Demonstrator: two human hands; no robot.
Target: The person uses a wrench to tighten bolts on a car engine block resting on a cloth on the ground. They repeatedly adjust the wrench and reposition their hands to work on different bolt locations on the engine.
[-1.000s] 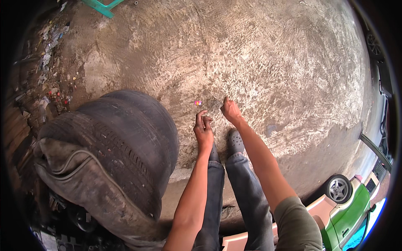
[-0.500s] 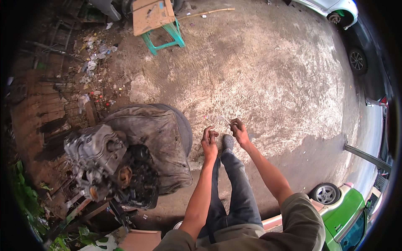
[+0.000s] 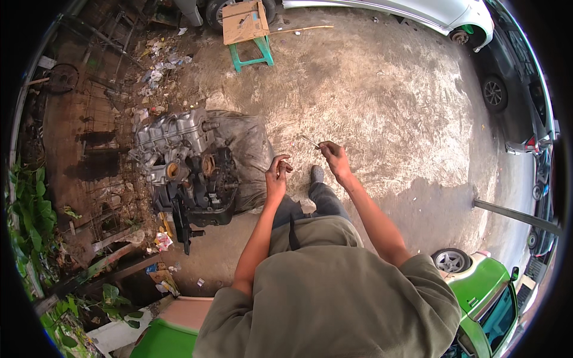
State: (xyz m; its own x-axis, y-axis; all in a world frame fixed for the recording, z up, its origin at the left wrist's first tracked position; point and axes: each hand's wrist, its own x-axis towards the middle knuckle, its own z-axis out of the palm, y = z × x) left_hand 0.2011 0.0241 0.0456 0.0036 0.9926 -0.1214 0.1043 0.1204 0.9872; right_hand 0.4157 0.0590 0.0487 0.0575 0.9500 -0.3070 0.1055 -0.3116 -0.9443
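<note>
My right hand [image 3: 335, 160] is closed around one end of a thin, pale, stick-like tool [image 3: 308, 141], which points up and to the left. Its exact kind is too small to make out. Left of it, my left hand [image 3: 277, 175] is raised with its fingers loosely bent and apart, and nothing shows in it. The two hands do not touch. Further left, beyond reach of the fingers, a greasy metal car engine [image 3: 182, 152] lies on a dark, stained cover [image 3: 248, 143].
A green plastic stool [image 3: 262, 52] with a cardboard sheet [image 3: 246, 24] on top stands far ahead. Litter [image 3: 156, 74] lines the left edge. Cars stand around, including a white one [image 3: 388, 9], a dark one [image 3: 519, 89] and a green one [image 3: 486, 286]. A post [image 3: 513, 216] juts in at right.
My view has tilted back and swung, so the engine and stool appear further right and my torso shows more. I have moved closer to the engine. The tool stays in my right hand.
</note>
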